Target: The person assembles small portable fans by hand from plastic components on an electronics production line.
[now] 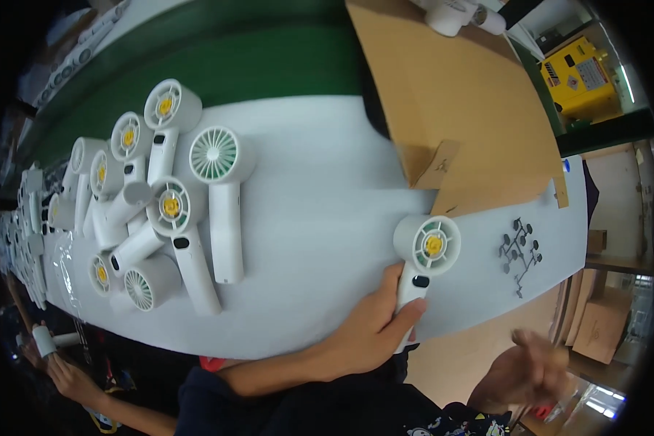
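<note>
White tabletop: I'm finding passage midway
Fan cluster: is blocking my left
Cardboard: is walling far right
Held fan: is obstructing near right

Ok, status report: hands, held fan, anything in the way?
Left hand gripping white fan by its handle. Right hand blurred, off the fan. Yellow hub showing. Cardboard box close beyond, possible obstruction.

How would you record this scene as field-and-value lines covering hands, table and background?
Left hand: grips a white plastic handheld fan with yellow hub
Right hand: blurred; whether it holds anything is unclear
White table, left: cluster of other white handheld fans
Table, right: dark grey branched frame of small round pieces
Beyond held fan: brown cardboard box
Background: boxy yellow cabinet, upper right
</note>
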A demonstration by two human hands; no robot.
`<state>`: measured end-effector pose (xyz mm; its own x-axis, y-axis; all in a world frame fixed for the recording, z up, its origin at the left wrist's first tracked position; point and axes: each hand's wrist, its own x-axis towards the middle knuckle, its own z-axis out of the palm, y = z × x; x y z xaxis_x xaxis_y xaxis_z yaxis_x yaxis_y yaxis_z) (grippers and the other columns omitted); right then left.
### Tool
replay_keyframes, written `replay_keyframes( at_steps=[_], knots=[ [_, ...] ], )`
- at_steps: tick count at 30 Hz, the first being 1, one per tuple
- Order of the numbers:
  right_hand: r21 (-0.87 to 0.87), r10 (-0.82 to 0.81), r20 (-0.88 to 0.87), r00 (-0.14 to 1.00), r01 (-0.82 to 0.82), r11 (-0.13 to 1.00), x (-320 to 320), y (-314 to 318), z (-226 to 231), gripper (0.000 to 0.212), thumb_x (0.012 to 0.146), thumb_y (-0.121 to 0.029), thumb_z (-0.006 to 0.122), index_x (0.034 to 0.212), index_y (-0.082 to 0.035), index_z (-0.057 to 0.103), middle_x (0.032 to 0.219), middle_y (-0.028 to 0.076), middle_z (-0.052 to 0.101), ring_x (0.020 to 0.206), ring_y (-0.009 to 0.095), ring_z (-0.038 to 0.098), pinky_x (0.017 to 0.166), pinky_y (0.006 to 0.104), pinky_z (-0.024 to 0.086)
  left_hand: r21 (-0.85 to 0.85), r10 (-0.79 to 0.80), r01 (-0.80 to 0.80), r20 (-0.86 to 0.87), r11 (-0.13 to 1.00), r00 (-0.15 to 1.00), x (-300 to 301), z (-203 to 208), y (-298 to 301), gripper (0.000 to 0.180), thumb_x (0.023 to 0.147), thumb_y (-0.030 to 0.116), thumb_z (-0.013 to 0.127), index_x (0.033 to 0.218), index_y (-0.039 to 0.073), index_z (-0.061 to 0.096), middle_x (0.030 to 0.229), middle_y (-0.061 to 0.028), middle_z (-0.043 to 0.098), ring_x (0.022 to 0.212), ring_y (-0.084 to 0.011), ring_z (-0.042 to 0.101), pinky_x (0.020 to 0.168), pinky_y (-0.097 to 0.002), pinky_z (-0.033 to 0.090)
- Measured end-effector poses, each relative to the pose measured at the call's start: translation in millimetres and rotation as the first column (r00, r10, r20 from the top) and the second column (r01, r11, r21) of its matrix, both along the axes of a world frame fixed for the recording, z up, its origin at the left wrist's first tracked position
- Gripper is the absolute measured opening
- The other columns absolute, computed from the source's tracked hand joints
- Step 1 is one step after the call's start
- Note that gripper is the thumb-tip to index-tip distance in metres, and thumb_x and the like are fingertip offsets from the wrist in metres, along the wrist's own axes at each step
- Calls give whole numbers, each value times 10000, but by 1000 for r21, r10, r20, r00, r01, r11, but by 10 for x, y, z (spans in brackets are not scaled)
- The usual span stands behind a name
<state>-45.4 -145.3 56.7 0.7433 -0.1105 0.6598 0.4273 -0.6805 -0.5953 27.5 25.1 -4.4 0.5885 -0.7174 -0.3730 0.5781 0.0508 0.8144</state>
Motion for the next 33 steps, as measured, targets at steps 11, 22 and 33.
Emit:
replay_keyframes(
  at_steps=[11,22,33],
  knots=[
    [498,36,-619,785,357,791,168,-327,-674,480,726,82,684,1164,10,499,839,29,522,617,86,586,530,191,456,-98,311,-314,-48,944,949,-130,49,-113,208,962,176,472,1072,4,430,756,-22,495,574,-58,466,473,-219,428],
    [517,26,-497,867,272,812,-52,-533,-1128,268,840,-1,596,1103,-27,550,764,-18,527,603,39,446,507,169,341,-156,514,-491,185,857,838,-53,273,366,223,1000,191,372,1133,21,428,778,-35,488,560,-80,451,470,-205,392],
    [431,48,-427,903,157,889,1048,-656,-329,213,861,-68,599,1068,-19,579,856,13,565,661,42,468,529,181,368,221,-231,-909,921,-354,314,117,496,3642,447,967,240,429,1284,-74,408,1277,-307,454,1175,-397,474,984,-405,391]
  ],
)
